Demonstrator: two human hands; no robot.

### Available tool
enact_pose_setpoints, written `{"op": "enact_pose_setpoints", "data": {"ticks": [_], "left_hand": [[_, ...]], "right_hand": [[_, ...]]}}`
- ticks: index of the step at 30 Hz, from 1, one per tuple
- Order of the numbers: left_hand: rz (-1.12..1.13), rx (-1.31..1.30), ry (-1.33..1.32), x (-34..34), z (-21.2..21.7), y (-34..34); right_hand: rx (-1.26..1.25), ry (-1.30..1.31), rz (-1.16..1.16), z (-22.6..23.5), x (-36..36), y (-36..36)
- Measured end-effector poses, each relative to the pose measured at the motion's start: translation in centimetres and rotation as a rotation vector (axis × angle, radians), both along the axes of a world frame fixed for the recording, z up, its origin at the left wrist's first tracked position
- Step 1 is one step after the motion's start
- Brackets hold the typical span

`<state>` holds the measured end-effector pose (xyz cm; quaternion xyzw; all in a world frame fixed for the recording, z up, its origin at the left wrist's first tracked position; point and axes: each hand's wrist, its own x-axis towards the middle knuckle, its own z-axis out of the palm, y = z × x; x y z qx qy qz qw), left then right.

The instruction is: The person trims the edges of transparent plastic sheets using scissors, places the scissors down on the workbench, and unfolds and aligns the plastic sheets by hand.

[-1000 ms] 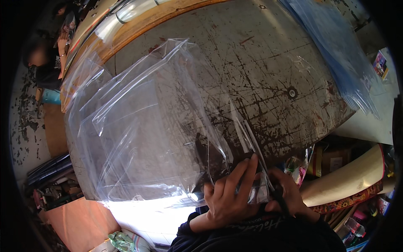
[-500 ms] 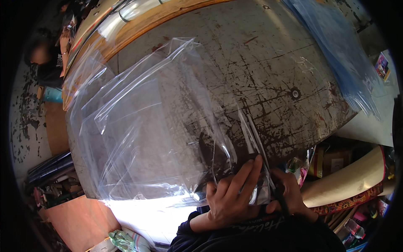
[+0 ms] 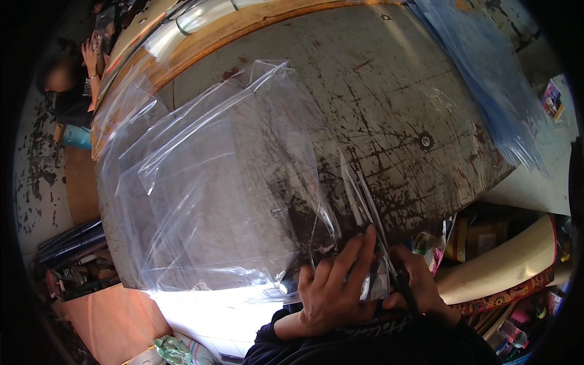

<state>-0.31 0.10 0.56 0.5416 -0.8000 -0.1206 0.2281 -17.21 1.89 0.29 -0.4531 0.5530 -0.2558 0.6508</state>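
A large clear plastic sheet (image 3: pixel 194 182), creased and shiny, lies over the left part of the worn table (image 3: pixel 389 121) and runs to its near edge. My left hand (image 3: pixel 334 286) rests on the sheet's near right part, fingers stretched out and lying flat. Just right of it, my right hand (image 3: pixel 420 280) is closed around the dark handle of what look like scissors (image 3: pixel 384 252). Narrow shiny strips or blades point away from me beyond my fingertips; glare blurs where metal ends and plastic begins. My right fingers partly hide the handle.
Bluish plastic sheets (image 3: pixel 474 73) hang over the far right side. A cream roll (image 3: pixel 505 261) and cluttered goods sit below right. Wooden boards (image 3: pixel 261 18) line the far edge. Another person's hand (image 3: pixel 91 58) shows at far left; an orange-brown board (image 3: pixel 115 322) stands lower left.
The narrow strips beyond my hands have shifted slightly left and nearer. Both hands stay almost in place. At far left the other person's hand has lifted with fingers spread.
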Motion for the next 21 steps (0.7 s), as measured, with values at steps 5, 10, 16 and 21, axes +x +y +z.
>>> {"op": "enact_pose_setpoints", "data": {"ticks": [5, 10, 16, 21], "left_hand": [[0.008, -0.015, -0.006, 0.0, 0.5, 0.3], [0.012, 0.027, 0.047, -0.2, 0.5, 0.1], [0.014, 0.063, 0.053, -0.1, 0.9, -0.1], [0.004, 0.088, 0.064, -0.1, 0.9, -0.2]], "right_hand": [[0.045, 0.016, 0.015, 1.1, 0.0, -0.4], [-0.004, 0.019, -0.054, 0.1, -0.1, 0.2], [0.119, 0.015, -0.04, 0.2, -0.3, 0.2], [0.04, 0.037, -0.014, 0.6, 0.0, -0.2]]}}
